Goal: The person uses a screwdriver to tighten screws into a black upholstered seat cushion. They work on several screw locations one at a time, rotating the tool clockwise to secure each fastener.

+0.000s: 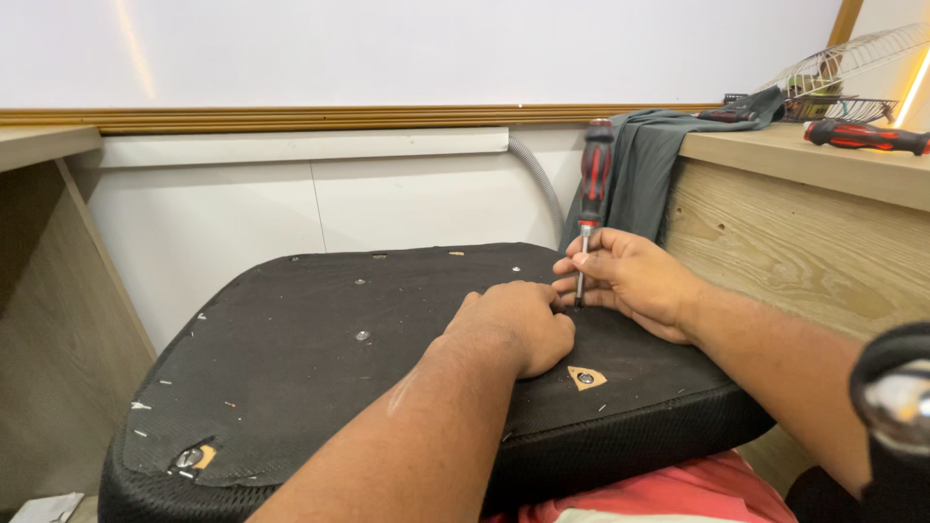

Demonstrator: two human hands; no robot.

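A screwdriver (592, 199) with a red and black handle stands almost upright, its metal tip set down on the black underside of an upturned seat (310, 358). The right hand (625, 281) holds it low on the shaft, fingers (581, 261) pinched around the metal just under the handle, the rest of the hand resting on the fabric. The left hand (518, 324) lies just beside it, curled loosely into a near fist, knuckles up, pressing on the seat; its fingertips are hidden where they meet the tip, so whether it holds anything cannot be told.

The seat lies across the person's lap, fabric dotted with pale specks and staples. A bolt hole (586, 378) with a torn triangle of pale lining sits just in front of the left hand. Another torn hole (191, 456) with a metal fitting shows at the near left corner, and a small screw head (362, 335) sits near the middle.

To the right stands a wooden tabletop (785, 150). On it lies a second screwdriver (865, 137), also red and black, and a wire basket (852, 68) behind it. A grey cloth (644, 169) hangs over its edge, right behind the upright handle. A grey hose (538, 179) runs down the white wall (387, 48). A chrome and black part (896, 407) shows at the right edge.
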